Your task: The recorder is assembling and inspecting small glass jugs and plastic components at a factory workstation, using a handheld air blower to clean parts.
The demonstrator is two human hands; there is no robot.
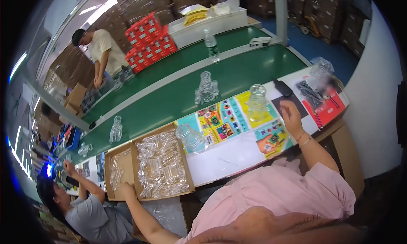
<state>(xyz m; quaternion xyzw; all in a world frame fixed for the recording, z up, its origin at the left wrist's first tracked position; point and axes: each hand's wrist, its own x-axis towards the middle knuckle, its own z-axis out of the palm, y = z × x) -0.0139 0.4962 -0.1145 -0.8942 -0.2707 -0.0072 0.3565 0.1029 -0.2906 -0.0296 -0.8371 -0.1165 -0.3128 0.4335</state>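
Observation:
My left hand is at the near end of a cardboard tray. Its fingers look bunched, and what is in them is too small to make out. Around it lie clear tubes in the narrow section, with a dense heap of clear tubular pieces in the wide section. Over the right of the work surface, my right hand is raised, fingers apart and holding nothing visible. Beside it stands a clear, glass-like vessel. Another wide clear vessel lies tilted by the tray.
Colourful printed sheets cover the bench beside a white sheet. A black object and bundled cables lie right. Clear vessels stand on the green belt. A co-worker sits left; another person stands across.

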